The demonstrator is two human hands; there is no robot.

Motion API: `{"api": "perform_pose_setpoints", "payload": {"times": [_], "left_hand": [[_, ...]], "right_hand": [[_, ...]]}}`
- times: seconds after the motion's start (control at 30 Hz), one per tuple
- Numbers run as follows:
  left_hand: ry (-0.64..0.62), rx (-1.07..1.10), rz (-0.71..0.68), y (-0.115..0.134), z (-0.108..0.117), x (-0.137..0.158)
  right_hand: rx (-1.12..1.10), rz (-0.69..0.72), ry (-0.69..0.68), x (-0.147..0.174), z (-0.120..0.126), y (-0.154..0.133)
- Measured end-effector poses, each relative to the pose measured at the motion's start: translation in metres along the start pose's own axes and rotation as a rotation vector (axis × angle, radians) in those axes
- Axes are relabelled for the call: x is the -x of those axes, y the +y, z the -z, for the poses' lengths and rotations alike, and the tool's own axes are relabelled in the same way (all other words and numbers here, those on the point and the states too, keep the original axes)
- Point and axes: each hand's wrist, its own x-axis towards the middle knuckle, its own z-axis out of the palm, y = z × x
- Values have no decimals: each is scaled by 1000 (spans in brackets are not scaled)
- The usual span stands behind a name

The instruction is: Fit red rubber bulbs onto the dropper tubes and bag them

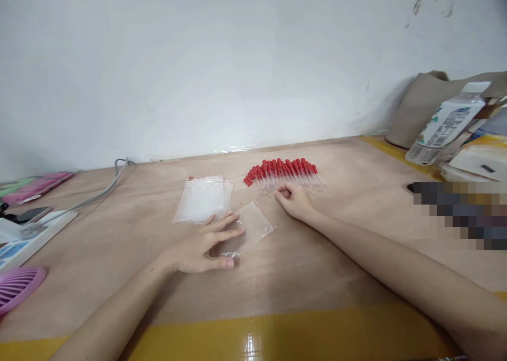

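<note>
My left hand point(212, 242) lies over a small clear zip bag point(253, 224) on the table, fingers spread and touching the plastic. The bag's red-lined edge points toward the back right. Behind that hand is a stack of similar zip bags point(204, 197). A fanned row of thin clear sticks with red caps point(283, 173) lies farther back, caps toward the wall. My right hand point(293, 200) is at the near ends of these sticks, thumb and fingertips pinched together. Whatever they hold, if anything, is too small to make out.
A white power strip point(39, 239) with a grey cable point(99, 194) and a pink fan point(19, 287) are at the left. On the right stand a plastic bottle point(447, 123) and a beige bag point(415, 104). Yellow tape point(222, 332) runs along the table's front edge.
</note>
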Motion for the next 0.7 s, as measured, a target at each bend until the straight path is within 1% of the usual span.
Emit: {"api": "perform_pose_setpoints", "payload": {"times": [0.07,0.13,0.23,0.33,0.43,0.53,0.63,0.7], "left_hand": [[58,-30,1,9,-14,-9],[86,-64,-9,15,-25,-16],[79,-112,-46,17,-32,-21],[64,-126,-98,13,-31,-21],[87,-108,-151,8,-31,-20],[122,-78,-189,7,-32,-20],[132,-57,-202,7,-32,-20],[137,-41,-207,8,-32,-19]], "right_hand": [[171,82,-26,-10,-2,-10],[302,113,-66,-23,-11,-25],[433,48,-138,-42,-32,-47],[533,-47,-225,-54,-50,-62],[553,-103,-271,-60,-61,-69],[525,-137,-292,-63,-67,-72],[471,-144,-293,-65,-62,-73],[430,-125,-276,-63,-51,-68]]}}
